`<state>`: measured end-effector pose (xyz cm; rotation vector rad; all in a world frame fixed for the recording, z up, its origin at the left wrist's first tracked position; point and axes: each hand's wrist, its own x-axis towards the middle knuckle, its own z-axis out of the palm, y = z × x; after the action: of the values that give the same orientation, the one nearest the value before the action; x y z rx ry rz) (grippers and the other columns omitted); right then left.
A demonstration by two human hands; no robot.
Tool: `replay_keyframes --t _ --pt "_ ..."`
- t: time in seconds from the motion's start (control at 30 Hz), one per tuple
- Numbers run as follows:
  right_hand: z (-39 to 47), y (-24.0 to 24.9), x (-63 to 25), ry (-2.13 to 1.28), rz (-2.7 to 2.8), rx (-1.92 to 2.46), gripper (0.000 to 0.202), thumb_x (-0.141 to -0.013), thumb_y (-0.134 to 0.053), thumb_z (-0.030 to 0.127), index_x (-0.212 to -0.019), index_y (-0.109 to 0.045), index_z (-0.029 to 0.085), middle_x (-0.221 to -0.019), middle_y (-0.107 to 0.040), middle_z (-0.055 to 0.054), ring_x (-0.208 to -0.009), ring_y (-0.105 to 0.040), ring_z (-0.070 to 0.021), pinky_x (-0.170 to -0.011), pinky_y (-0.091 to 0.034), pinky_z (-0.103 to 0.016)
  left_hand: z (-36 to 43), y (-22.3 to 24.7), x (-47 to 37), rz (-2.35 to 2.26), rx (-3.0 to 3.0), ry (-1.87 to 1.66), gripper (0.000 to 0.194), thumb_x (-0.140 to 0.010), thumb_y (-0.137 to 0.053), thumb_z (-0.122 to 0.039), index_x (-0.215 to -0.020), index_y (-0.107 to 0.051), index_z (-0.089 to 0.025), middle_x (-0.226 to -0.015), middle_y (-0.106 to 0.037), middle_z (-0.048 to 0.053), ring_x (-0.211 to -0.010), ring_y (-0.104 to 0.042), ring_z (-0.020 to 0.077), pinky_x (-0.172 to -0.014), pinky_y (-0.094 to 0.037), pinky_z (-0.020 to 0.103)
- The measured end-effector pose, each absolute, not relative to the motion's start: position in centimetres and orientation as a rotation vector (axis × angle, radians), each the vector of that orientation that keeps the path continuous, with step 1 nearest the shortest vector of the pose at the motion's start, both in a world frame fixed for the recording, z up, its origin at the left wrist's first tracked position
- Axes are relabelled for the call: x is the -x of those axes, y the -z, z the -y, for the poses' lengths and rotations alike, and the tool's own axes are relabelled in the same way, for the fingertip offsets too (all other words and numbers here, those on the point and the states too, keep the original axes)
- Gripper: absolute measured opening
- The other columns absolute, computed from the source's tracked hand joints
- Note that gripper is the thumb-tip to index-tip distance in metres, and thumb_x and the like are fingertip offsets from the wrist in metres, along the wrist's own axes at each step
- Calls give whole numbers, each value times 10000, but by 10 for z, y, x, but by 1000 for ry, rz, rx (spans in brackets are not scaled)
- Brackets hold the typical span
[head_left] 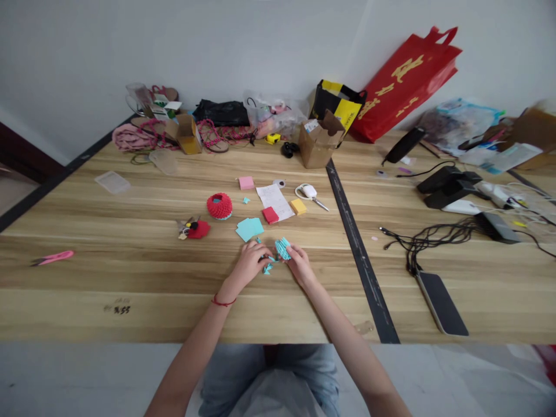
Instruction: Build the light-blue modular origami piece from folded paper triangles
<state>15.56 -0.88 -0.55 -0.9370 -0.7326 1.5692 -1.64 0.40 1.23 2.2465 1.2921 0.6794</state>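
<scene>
Gripped between the thumb and fingers of my right hand [299,263] is a turquoise folded-paper cluster [282,249], held closed just above the wooden worktop [156,278], near its front edge. My left hand [253,258], palm down with curled fingers, touches small turquoise paper pieces [267,269] beside it; I cannot tell whether its fingertips are pinched shut on one. Just beyond my left hand lie flat turquoise sheets [249,229], overlapping. Farther off to the left stands a round red paper basket [219,205] with a pale blue base. Beyond my right hand is a white sheet [275,198] with writing, a red paper stack [270,215] resting on its near end and a yellow paper stack [298,207] by its right edge. A pink paper stack [246,183] sits beyond the turquoise sheets.
</scene>
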Motion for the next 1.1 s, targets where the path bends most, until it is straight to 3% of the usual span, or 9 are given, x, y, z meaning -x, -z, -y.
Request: replay_keyframes --t 0.33,0.53,0.9,1.1 --pt "8 6 -156 -1597 666 883 255 -674 -744 389 -850 -704 209 -818 -720 -24 -616 -584 -147 -588 -442 -268 -4 -18 17 -1272 -2263 -667 89 -754 -685 -168 -819 -640 -208 -868 -675 36 -903 -562 233 -836 -400 391" --pt "7 9 -155 -1609 650 870 256 -679 -742 386 -850 -710 197 -814 -714 -22 -618 -584 -141 -593 -445 -265 -5 -17 14 -1194 -2071 -988 88 -821 -584 -124 -868 -635 -177 -903 -662 65 -881 -601 201 -825 -453 349" --pt "8 5 -157 -1628 627 871 289 -668 -746 410 -854 -704 192 -808 -725 -32 -643 -617 -158 -594 -462 -267 -5 -22 13 -1129 -1710 -1215 90 -792 -643 -252 -820 -681 -175 -874 -685 71 -879 -626 190 -846 -480 323" --pt "8 4 -156 -1620 630 896 294 -663 -756 394 -866 -698 190 -826 -724 -29 -653 -624 -152 -602 -469 -256 -7 -21 13 -1118 -1232 -1230 212 -704 -708 -313 -839 -684 -151 -896 -700 72 -853 -643 184 -800 -498 296"
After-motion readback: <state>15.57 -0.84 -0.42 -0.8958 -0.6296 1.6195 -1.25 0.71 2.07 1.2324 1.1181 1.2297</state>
